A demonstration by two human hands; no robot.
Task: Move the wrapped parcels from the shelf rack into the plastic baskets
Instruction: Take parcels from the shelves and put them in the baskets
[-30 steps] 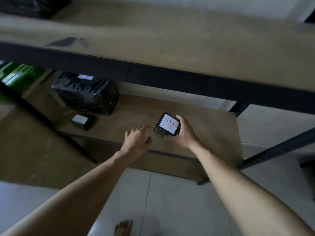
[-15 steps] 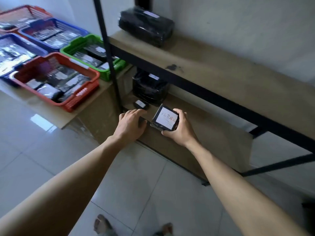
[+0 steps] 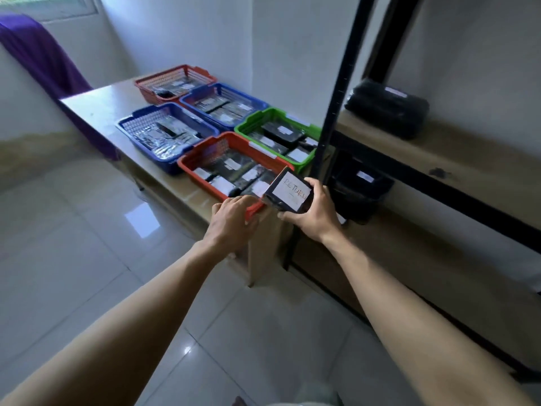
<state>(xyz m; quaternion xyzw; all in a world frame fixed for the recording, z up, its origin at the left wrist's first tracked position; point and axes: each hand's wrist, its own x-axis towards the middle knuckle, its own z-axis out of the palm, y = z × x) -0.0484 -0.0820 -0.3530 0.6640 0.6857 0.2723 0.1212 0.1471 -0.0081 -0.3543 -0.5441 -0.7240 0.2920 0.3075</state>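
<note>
Parcel [image 3: 289, 192] now at front red basket [image 3: 234, 136] — beige table [image 3: 96, 106], glossy tiles [image 3: 87, 259].

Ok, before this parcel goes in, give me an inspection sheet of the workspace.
Surface: wooden table carries five baskets.
Job's things: small parcel labelled RETURN, held at the right end of the near red basket; that basket, the green basket, front blue basket, rear blue basket and far red basket all hold wrapped items; upper parcel and lower parcel lie on the shelf rack.
Clutter: nothing seen.
Hands: right hand grips the small parcel; left hand open at the near red basket's corner, contact unclear.
Cables: nothing seen.
Surroundings: purple cloth, window, glossy tiled floor.
</note>
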